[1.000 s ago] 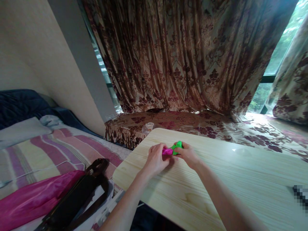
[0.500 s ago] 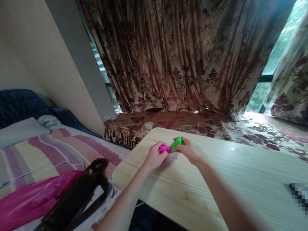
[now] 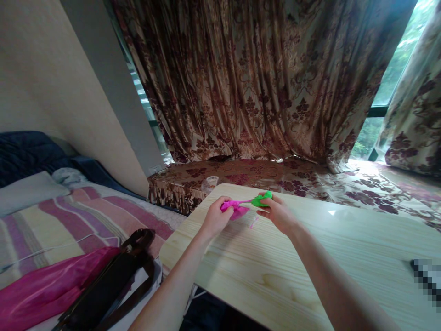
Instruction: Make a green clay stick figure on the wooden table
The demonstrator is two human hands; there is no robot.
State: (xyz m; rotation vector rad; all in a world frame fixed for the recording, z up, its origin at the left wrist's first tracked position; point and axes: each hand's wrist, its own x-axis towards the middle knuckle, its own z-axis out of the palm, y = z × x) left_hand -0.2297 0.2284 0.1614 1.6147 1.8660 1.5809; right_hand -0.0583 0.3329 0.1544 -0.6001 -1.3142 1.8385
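Pink modelling clay [image 3: 235,210] is pinched in my left hand [image 3: 216,216], its soft mass sticking out past the fingertips. My right hand [image 3: 280,212] grips green modelling clay [image 3: 261,199] between thumb and fingers. A thin pink strand stretches across the gap and joins the two lumps. Both hands are held above the pale wooden table [image 3: 255,266]. Beneath them on the tabletop lies a small clear piece with pink marks [image 3: 254,223], too small to make out.
Beyond the table's far left corner, a clear plastic cup [image 3: 210,183] stands on the cloth-covered window ledge [image 3: 179,181]. A dark bag [image 3: 103,280] and a striped bed [image 3: 93,216] are at the left. A blurred-out dark object [image 3: 427,278] lies at the table's right.
My hands have drawn apart, the right one moving right with the green clay. The pink clay now spreads wider, with a thin strand pulled out between the lumps.
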